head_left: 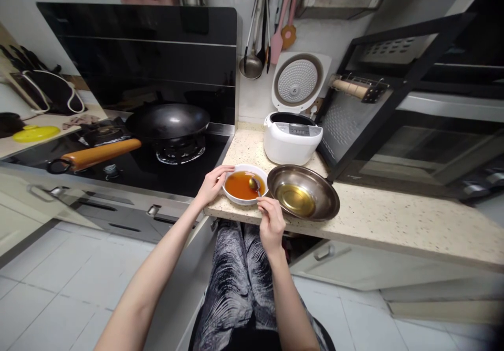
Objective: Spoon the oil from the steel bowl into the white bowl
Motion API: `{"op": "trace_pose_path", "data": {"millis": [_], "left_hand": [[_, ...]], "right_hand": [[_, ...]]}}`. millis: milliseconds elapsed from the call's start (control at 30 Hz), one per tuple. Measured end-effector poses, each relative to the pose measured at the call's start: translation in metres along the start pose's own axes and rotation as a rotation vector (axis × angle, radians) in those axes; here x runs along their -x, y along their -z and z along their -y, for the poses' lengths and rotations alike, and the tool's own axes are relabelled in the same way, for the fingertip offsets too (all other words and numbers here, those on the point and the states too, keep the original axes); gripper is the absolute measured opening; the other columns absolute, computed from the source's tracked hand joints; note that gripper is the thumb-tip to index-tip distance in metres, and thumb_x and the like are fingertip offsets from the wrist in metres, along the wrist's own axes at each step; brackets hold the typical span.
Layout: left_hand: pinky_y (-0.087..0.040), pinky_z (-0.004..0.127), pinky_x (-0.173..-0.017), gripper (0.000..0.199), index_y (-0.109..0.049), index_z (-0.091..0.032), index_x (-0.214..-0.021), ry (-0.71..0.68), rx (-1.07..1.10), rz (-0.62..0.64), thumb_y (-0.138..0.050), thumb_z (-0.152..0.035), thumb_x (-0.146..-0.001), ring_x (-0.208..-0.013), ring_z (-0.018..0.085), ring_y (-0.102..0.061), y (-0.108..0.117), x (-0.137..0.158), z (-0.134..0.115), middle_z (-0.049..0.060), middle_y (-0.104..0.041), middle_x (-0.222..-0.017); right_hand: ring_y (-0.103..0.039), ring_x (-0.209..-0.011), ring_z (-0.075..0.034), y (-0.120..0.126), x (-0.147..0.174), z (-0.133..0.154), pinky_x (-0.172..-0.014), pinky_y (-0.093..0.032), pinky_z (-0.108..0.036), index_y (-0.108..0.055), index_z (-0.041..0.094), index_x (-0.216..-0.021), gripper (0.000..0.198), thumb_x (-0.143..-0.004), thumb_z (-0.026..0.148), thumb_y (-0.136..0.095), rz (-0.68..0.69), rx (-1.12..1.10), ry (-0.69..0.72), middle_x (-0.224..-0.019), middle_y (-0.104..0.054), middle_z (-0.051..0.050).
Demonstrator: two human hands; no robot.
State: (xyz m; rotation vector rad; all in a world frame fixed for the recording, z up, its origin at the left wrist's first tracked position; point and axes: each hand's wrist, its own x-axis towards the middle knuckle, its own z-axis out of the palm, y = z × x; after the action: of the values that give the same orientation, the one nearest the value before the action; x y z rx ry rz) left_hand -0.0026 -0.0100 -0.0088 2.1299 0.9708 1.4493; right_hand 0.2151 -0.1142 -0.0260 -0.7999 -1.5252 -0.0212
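A white bowl (241, 200) of clear amber-brown liquid stands near the counter's front edge. My left hand (212, 184) grips its left rim, fingers over the edge and thumb at the outside. In my right hand (271, 220) the thin handle of a metal spoon (255, 184) is pinched; its bowl end dips into the liquid. Just right of the white bowl sits a wide metal basin (325, 198) with yellowish liquid in the bottom.
An open white rice cooker (293, 143) stands behind the bowls. To the left, a black wok (169, 122) with a wooden handle (100, 154) rests on the gas stove. Ladles (252, 66) and other utensils hang on the wall. A dark rack with an oven (433, 146) fills the right side.
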Motion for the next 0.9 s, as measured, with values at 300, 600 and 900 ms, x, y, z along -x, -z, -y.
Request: {"op": "trace_pose_path", "data": {"millis": [300,600,900], "left_hand": [[-0.052,0.044,-0.110,0.035,-0.076,-0.019,-0.113,0.001,0.005,-0.005,-0.044,-0.031,-0.105,-0.124,0.025,-0.067,0.0002,-0.0012,-0.0017,0.012,-0.073,-0.129],[-0.051,0.043,-0.111,0.035,-0.076,-0.018,-0.112,-0.001,-0.011,-0.005,-0.044,-0.030,-0.105,-0.124,0.025,-0.067,0.0004,-0.0008,-0.0009,0.012,-0.073,-0.128],[-0.050,0.045,-0.112,0.036,-0.076,-0.018,-0.113,0.001,-0.011,-0.001,-0.043,-0.031,-0.106,-0.123,0.025,-0.067,0.0007,-0.0006,-0.0014,0.012,-0.073,-0.128]], "right_hand": [[-0.071,-0.092,-0.017,-0.0023,0.0007,0.0002,-0.082,-0.059,-0.034,-0.067,0.022,-0.098,0.018,-0.100,0.011,-0.052,-0.107,-0.042,-0.094,-0.096,-0.074,-0.006],[-0.072,-0.092,-0.018,-0.0029,0.0026,0.0047,-0.084,-0.058,-0.035,-0.068,0.021,-0.094,0.017,-0.101,0.016,-0.053,-0.204,-0.084,-0.189,-0.094,-0.075,-0.005],[-0.071,-0.092,-0.017,0.0014,0.0026,0.0067,-0.084,-0.058,-0.035,-0.067,0.021,-0.095,0.016,-0.100,0.014,-0.054,-0.242,-0.111,-0.199,-0.095,-0.074,-0.005]]}}
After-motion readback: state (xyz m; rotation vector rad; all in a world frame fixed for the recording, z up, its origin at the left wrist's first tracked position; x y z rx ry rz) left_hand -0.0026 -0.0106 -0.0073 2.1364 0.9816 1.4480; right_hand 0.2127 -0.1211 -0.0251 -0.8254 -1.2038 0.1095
